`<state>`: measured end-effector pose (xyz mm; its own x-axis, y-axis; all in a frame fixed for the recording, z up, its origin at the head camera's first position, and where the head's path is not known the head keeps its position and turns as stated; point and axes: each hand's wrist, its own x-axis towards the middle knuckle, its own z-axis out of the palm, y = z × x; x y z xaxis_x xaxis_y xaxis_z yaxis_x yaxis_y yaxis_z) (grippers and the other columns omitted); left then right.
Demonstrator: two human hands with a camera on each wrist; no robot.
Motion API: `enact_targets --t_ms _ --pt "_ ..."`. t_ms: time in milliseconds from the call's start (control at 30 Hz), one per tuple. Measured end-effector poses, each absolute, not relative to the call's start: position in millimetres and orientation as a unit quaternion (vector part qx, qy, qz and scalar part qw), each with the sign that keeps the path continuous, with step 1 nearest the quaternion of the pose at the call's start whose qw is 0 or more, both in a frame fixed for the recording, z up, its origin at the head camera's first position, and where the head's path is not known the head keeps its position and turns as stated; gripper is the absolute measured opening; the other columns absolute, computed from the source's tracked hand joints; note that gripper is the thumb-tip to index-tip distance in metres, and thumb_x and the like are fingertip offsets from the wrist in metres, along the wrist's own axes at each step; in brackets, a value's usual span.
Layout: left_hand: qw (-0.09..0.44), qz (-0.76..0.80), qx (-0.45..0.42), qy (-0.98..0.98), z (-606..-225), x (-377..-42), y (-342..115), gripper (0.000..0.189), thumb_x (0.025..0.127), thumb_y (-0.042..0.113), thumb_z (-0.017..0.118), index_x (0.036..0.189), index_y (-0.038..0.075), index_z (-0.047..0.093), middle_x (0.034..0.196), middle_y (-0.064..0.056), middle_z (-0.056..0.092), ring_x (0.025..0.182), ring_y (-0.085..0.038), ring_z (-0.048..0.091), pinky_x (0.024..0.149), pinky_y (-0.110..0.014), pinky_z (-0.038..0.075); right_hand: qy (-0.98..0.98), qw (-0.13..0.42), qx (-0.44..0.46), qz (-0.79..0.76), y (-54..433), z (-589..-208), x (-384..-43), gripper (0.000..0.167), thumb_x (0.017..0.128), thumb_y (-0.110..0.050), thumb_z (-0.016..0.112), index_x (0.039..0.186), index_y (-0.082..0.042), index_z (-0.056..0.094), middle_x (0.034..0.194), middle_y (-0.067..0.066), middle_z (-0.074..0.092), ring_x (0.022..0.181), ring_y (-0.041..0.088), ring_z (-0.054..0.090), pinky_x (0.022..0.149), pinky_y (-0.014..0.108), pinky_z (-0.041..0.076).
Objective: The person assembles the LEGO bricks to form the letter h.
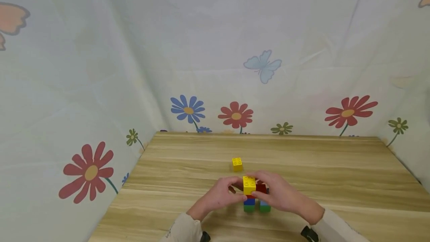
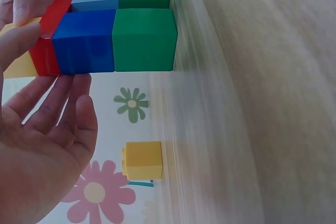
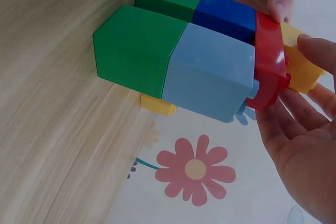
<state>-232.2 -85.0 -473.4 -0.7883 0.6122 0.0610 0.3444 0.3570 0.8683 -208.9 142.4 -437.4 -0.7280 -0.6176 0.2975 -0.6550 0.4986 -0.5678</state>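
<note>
A small stack of toy building bricks stands on the table in front of me. Two green bricks (image 2: 144, 40) form its base, with a dark blue brick (image 2: 84, 43) on one and a light blue brick (image 3: 210, 69) on the other. Across both lies a red brick (image 3: 269, 51); a yellow brick (image 1: 249, 185) sits above its left end. My left hand (image 1: 221, 193) holds the stack's left side around the red brick, thumb in front and fingers behind. With thumb and fingers, my right hand (image 1: 279, 191) pinches the yellow brick from the right.
Behind the stack, a loose yellow brick (image 1: 237, 164) rests studs up on the wood-grain table (image 1: 168, 182). A pale cloth (image 1: 208, 40) printed with flowers and butterflies hangs around the table's back and sides.
</note>
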Motion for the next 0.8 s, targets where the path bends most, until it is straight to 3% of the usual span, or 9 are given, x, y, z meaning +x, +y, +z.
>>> enact_targets --t_ms 300,533,800 --pt "0.134 0.466 0.295 0.824 -474.6 -230.6 -82.8 0.028 0.084 0.027 0.073 0.109 0.017 0.064 0.102 0.013 0.061 0.094 -0.011 0.057 0.078 -0.025 0.046 -0.853 -0.005 0.331 0.403 152.7 -430.9 -211.0 0.043 0.088 -0.027 0.068 0.127 -0.013 0.057 0.118 -0.003 0.062 0.097 0.018 0.059 0.082 0.039 0.051" --pt "0.131 0.445 0.281 0.84 -473.7 -228.9 -76.7 0.028 0.081 0.031 0.076 0.105 0.022 0.065 0.096 0.015 0.058 0.089 -0.007 0.053 0.075 -0.025 0.045 -0.844 0.015 0.316 0.434 158.8 -430.1 -229.7 0.039 0.089 -0.02 0.068 0.125 -0.009 0.058 0.111 0.001 0.065 0.097 0.018 0.06 0.082 0.033 0.051" --pt "0.131 0.445 0.292 0.836 -473.0 -229.1 -78.7 0.026 0.081 0.029 0.076 0.104 0.021 0.066 0.096 0.013 0.056 0.089 -0.008 0.053 0.075 -0.024 0.045 -0.869 0.002 0.283 0.405 155.1 -444.0 -256.9 0.04 0.088 -0.019 0.069 0.125 -0.009 0.058 0.114 0.003 0.063 0.1 0.027 0.059 0.082 0.037 0.051"
